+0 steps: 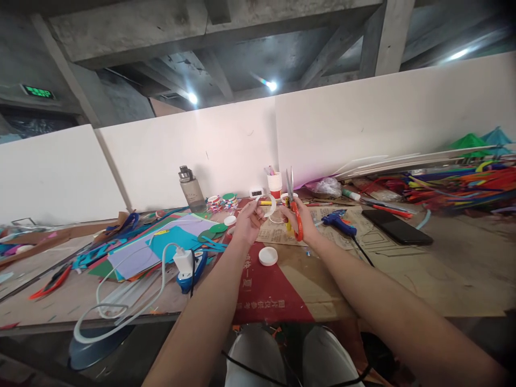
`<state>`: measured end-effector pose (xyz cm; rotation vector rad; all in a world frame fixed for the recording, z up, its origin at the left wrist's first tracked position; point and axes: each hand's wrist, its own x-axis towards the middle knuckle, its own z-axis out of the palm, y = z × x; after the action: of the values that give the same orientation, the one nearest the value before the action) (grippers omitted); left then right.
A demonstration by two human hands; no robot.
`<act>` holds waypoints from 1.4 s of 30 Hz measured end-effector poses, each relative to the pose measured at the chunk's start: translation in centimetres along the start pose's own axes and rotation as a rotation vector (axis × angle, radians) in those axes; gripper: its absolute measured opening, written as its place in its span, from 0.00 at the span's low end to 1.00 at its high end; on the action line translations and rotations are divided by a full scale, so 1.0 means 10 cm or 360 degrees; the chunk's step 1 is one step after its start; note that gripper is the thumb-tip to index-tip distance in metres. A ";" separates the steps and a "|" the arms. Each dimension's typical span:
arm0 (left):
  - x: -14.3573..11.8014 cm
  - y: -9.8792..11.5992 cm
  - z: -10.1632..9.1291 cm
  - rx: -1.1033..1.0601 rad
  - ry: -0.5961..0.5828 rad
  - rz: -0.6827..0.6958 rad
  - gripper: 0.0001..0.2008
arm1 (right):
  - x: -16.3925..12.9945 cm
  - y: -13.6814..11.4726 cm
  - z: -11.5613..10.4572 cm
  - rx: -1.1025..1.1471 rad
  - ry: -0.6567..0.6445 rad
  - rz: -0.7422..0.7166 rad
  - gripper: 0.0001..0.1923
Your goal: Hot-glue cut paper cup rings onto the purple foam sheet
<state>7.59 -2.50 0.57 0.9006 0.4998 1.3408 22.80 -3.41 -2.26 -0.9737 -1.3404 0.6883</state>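
A pale, translucent ring [274, 206] is sitting above the table in the left hand [248, 221], whose fingers are clamping its near edge. Just beside it, the right hand [305, 219] is keeping its fingers closed around orange-handled metal scissors [299, 220], whose blades are pointing upward. Below the hands, a round white lid [268, 256] is lying on a red-and-brown cardboard sheet [278, 295]. Behind them, a white-and-red cup [275, 184] is holding pens. Rightward, a blue glue gun [341, 222] is lying near a black phone [397, 227].
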 end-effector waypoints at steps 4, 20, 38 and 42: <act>-0.01 -0.05 0.00 0.0186 -0.0173 0.0075 0.13 | 0.00 -0.03 0.01 0.0184 0.0013 0.0020 0.19; 0.01 -0.10 -0.03 0.0917 -0.0089 0.0318 0.11 | -0.05 -0.09 0.06 0.0171 -0.0105 0.0324 0.11; -0.03 -0.18 -0.02 0.0650 -0.0004 0.0307 0.16 | -0.15 -0.20 0.12 0.0442 -0.0250 0.0403 0.21; -0.01 -0.20 -0.03 0.0528 0.0036 0.0309 0.18 | -0.15 -0.17 0.11 0.0481 -0.0222 0.0446 0.23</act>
<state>8.56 -2.46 -1.18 1.2318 0.6792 1.4693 21.28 -5.26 -1.48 -0.8866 -1.1858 1.1550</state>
